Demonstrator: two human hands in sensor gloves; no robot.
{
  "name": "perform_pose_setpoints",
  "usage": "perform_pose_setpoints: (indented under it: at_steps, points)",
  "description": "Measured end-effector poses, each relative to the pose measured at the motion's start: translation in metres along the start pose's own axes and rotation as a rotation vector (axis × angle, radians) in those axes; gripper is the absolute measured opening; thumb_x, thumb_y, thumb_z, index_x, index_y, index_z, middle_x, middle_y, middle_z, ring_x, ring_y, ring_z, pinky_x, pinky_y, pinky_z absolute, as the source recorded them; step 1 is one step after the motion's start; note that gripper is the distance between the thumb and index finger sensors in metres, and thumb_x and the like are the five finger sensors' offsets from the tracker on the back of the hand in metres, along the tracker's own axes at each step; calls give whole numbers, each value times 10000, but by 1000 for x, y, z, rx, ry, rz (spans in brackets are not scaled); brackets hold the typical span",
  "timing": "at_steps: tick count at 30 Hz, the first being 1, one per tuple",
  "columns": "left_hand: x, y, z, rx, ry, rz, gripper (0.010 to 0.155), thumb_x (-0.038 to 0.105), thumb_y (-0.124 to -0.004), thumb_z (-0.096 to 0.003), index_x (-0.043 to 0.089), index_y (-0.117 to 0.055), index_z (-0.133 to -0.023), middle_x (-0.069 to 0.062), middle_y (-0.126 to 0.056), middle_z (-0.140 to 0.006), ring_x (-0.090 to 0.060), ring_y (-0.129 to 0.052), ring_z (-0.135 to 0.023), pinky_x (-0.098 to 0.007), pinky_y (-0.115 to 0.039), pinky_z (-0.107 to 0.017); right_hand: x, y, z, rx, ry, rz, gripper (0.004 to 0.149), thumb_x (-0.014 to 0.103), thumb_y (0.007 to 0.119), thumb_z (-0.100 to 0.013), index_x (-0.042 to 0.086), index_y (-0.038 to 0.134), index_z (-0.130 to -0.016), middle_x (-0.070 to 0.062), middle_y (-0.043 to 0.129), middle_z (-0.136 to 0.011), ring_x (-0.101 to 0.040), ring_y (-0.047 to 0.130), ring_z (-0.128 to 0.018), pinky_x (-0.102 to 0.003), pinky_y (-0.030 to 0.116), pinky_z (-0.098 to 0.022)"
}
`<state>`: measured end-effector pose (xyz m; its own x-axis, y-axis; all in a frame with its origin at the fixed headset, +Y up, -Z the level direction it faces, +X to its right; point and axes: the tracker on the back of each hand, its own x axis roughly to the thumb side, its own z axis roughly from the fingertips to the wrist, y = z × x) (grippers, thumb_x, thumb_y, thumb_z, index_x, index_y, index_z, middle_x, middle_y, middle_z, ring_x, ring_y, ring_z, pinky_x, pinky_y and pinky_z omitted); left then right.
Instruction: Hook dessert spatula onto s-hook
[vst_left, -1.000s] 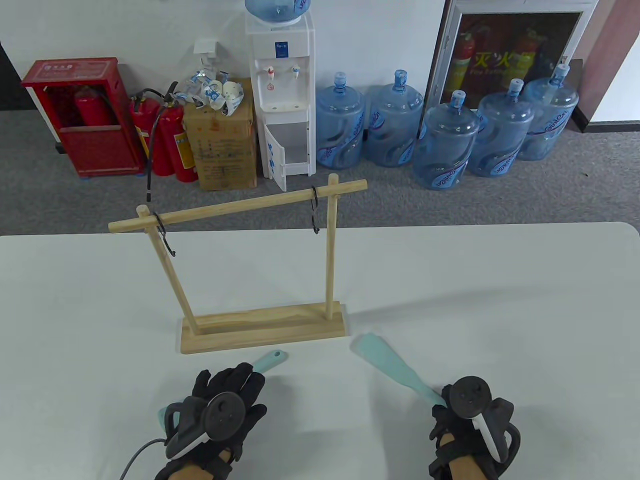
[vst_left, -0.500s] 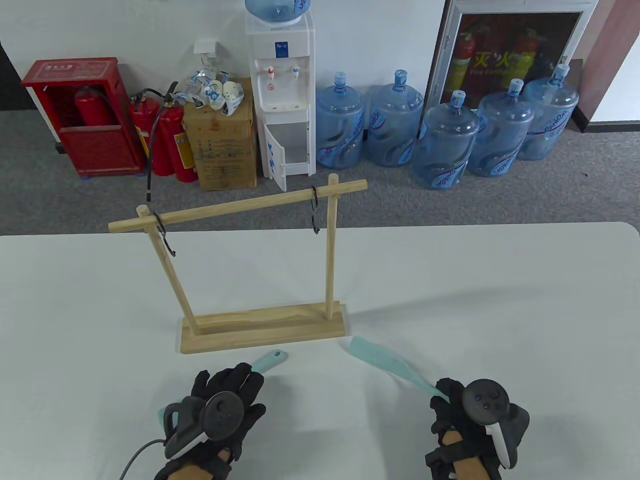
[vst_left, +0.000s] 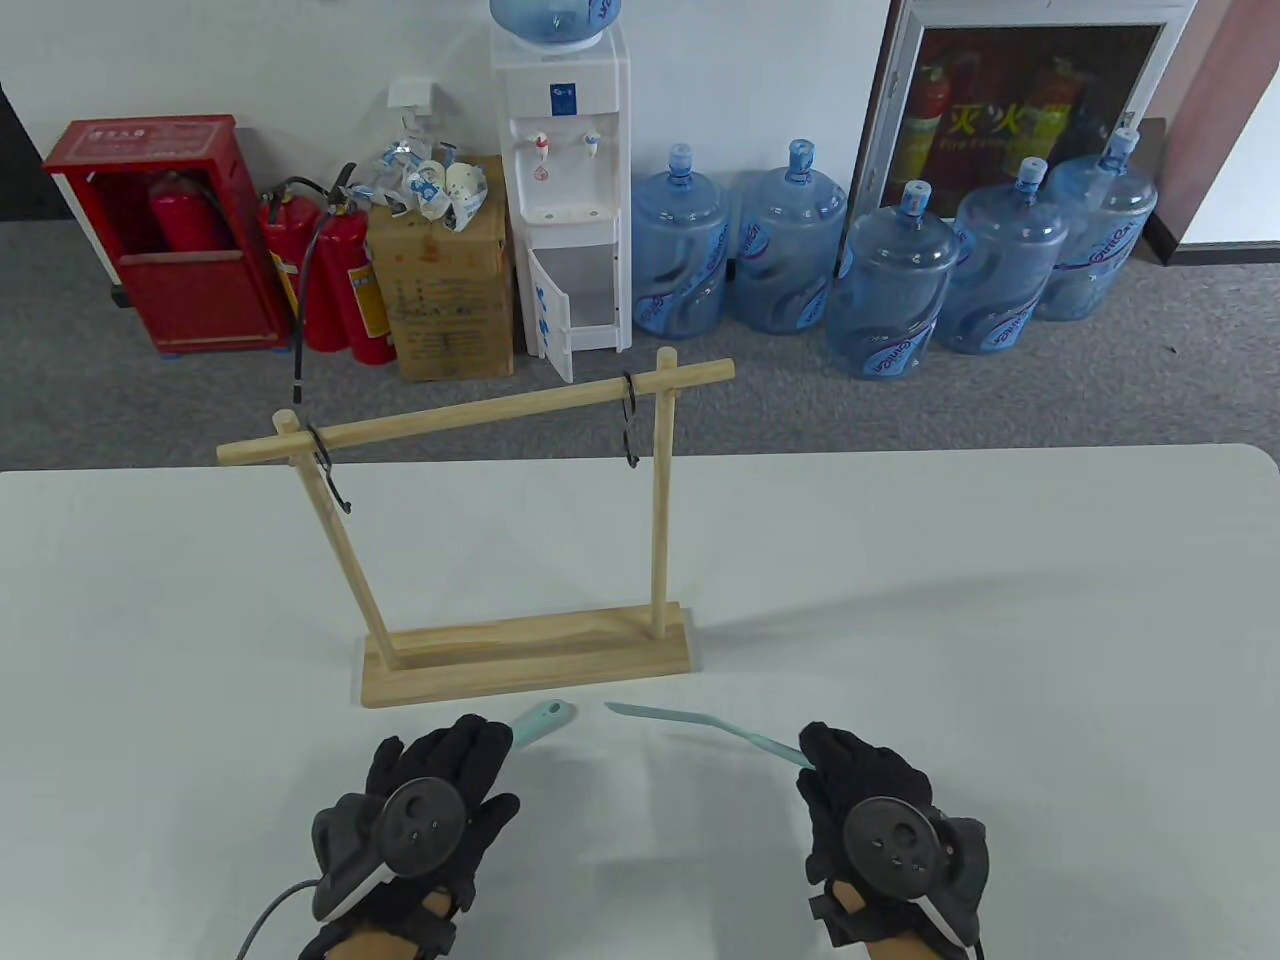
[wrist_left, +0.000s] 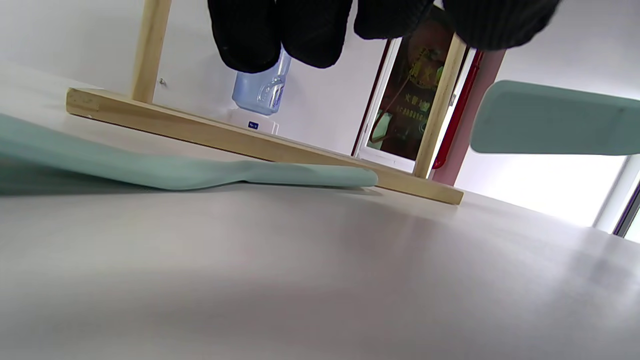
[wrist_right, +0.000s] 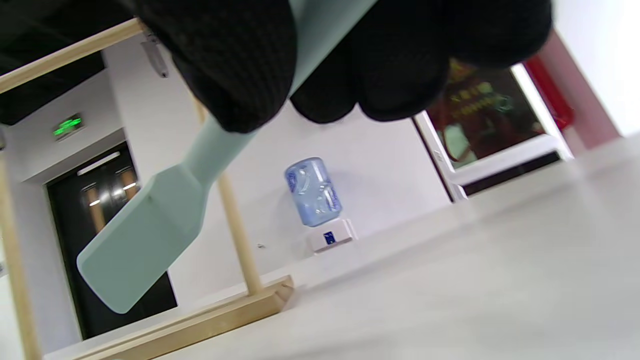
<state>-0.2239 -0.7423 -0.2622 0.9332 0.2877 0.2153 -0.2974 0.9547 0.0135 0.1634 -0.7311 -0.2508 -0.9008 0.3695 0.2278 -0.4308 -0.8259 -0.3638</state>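
Note:
A wooden rack (vst_left: 530, 660) stands mid-table with a crossbar (vst_left: 480, 410). Two black s-hooks hang from it, one on the left (vst_left: 330, 478) and one on the right (vst_left: 630, 432). My right hand (vst_left: 862, 795) grips the handle of a mint dessert spatula (vst_left: 690, 722) and holds it above the table, blade pointing left and edge-on. The blade shows in the right wrist view (wrist_right: 145, 230). My left hand (vst_left: 440, 790) is spread flat over a second mint spatula (vst_left: 545, 718) lying on the table. In the left wrist view the fingers (wrist_left: 280, 30) hang above that spatula (wrist_left: 175, 172).
The rack's base lies just beyond both hands (wrist_left: 260, 145). The white table (vst_left: 1000, 600) stretches wide to the right and left of the rack. Water bottles, a dispenser and fire extinguishers stand on the floor behind.
My right hand has moved left and turned, swinging the held spatula's blade left toward the rack's front and edge-on. My left hand has shifted slightly but stays over the other spatula.

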Motion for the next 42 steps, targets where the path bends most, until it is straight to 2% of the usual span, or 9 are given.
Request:
perform_pose_setpoints:
  at_steps: [11, 16, 21, 27, 32, 39, 42]
  points:
    - [14, 2, 4, 40, -45, 30, 780, 668, -700, -436, 392, -419, -1110, 12, -512, -1228, -366, -593, -1110, -696, -309, -792, 51, 16, 4, 31, -210, 19, 470, 268, 861, -409, 230, 739, -862, -67, 735, -867, -324, 803, -721, -560, 621, -540]
    - [22, -3, 3, 17, -74, 15, 824, 692, -714, -415, 381, -408, -1114, 14, -529, -1225, -362, -609, -1106, -694, -332, -789, 69, 23, 5, 54, -282, 20, 468, 272, 860, -408, 236, 743, -860, -61, 737, -869, -321, 806, -724, -562, 622, -548]
    - [31, -12, 2, -19, -94, -1, 821, 663, -731, -417, 350, -439, -1119, 7, -570, -1211, -358, -635, -1097, -695, -358, -785, 81, 23, 7, 74, -321, -53, 469, 274, 857, -412, 226, 741, -863, -70, 742, -863, -324, 816, -715, -569, 627, -550]
    - [33, -13, 2, 8, -109, 28, 696, 609, -688, -439, 317, -608, -1066, -3, -726, -1130, -347, -771, -1006, -689, -422, -771, 81, 22, 7, 62, -322, -80, 465, 278, 858, -411, 226, 748, -860, -69, 748, -861, -323, 821, -710, -566, 634, -548]
    - [30, -8, 2, 48, -124, 82, 627, 598, -676, -440, 281, -780, -971, 1, -914, -962, -272, -958, -799, -642, -557, -724, 79, 24, 5, 59, -296, -118, 470, 278, 860, -413, 223, 747, -866, -73, 741, -871, -333, 817, -722, -575, 631, -548]
    - [24, -5, 2, 77, -127, 139, 589, 577, -715, -434, 271, -833, -924, 16, -972, -865, -215, -1010, -696, -589, -653, -667, 66, 20, 3, 70, -220, -123, 531, 360, 849, -411, 222, 720, -908, -83, 706, -899, -353, 793, -745, -574, 628, -554]
    - [20, -5, 1, 76, -116, 168, 587, 573, -716, -438, 262, -835, -921, 11, -973, -857, -219, -1009, -686, -585, -654, -664, 55, 16, 2, 75, -187, -140, 598, 370, 843, -422, 207, 660, -967, -105, 656, -933, -376, 745, -785, -591, 592, -580]
